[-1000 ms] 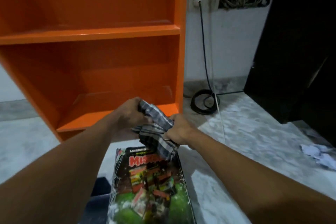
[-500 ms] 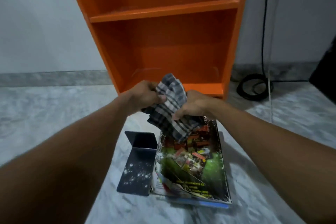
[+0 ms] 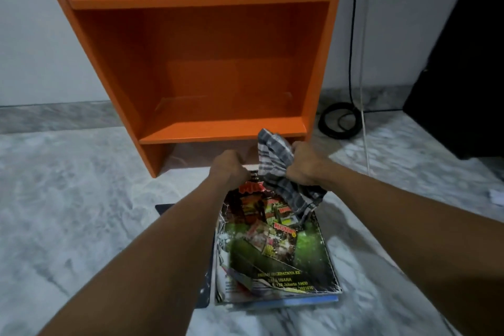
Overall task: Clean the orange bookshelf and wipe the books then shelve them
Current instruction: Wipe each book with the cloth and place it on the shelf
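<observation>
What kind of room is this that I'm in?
Likely a room in a home: a marble-patterned floor, an orange bookshelf against a white wall, and a black cable coiled on the floor beside it.

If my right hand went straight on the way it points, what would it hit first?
Likely the bottom edge of the bookshelf, just ahead of the right hand and the cloth it grips; depth is unclear.
</observation>
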